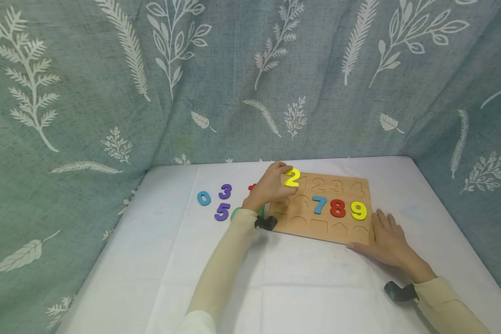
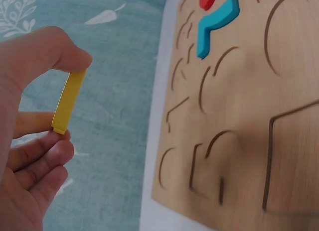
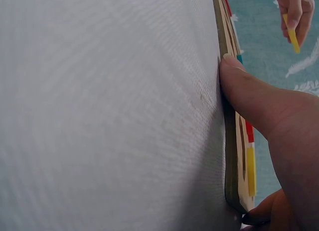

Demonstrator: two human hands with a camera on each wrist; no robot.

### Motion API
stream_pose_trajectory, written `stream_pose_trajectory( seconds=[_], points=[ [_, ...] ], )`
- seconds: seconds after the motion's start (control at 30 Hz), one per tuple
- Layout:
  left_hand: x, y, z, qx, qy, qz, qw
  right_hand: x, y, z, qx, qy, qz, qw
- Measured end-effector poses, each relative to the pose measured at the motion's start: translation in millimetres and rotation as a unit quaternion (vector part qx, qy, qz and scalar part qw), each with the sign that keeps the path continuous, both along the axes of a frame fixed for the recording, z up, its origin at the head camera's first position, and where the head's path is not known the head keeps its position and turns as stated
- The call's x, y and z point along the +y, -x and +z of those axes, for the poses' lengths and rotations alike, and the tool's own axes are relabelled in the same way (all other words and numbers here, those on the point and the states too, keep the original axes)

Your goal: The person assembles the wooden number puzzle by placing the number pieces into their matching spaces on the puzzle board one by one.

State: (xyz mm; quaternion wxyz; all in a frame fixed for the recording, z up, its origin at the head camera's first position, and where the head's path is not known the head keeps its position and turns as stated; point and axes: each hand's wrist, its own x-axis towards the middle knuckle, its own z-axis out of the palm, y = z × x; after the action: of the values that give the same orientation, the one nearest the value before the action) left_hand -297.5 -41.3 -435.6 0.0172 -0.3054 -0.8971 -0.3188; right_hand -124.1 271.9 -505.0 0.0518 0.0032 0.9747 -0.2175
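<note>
Between thumb and fingers, my left hand point(image 1: 268, 188) pinches a yellow number 2 point(image 1: 292, 178). The left wrist view shows the piece point(image 2: 69, 101) edge-on, raised off the wooden number board point(image 1: 296, 227). A blue 7 point(image 1: 319, 205), a red 8 point(image 1: 337, 208) and a yellow 9 point(image 1: 358, 210) sit in the board's middle row. Other outlines, numbers above and shapes below, hold no pieces. My right hand point(image 1: 388, 239) rests at the board's near right corner, fingers extended along the right side. Its thumb point(image 3: 249, 89) touches the front edge.
Left of the board, a blue 0 point(image 1: 203, 198), a purple 3 point(image 1: 225, 191) and a purple 5 point(image 1: 222, 212) lie on the white cloth point(image 1: 317, 287). My left hand and forearm partly cover a red piece point(image 1: 252, 187) and a green piece point(image 1: 235, 213). A leaf-patterned curtain point(image 1: 234, 83) hangs behind.
</note>
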Motion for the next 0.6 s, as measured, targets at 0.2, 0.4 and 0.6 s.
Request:
stream_pose_trajectory(
  seconds=[0.2,0.4,0.6],
  points=[
    [15,1.6,-1.5,-0.01,0.012,-0.005,0.9999,-1,-0.4,0.5,0.0,-0.001,-0.002,1.0],
    [29,5.7,-6.6,-0.011,0.014,-0.007,0.9998,-1,-0.4,0.5,0.001,-0.003,-0.002,1.0],
    [41,11.5,-15.9,0.001,0.036,-0.005,0.9994,-1,0.2,-1.3,0.001,-0.014,-0.001,1.0]
  ],
)
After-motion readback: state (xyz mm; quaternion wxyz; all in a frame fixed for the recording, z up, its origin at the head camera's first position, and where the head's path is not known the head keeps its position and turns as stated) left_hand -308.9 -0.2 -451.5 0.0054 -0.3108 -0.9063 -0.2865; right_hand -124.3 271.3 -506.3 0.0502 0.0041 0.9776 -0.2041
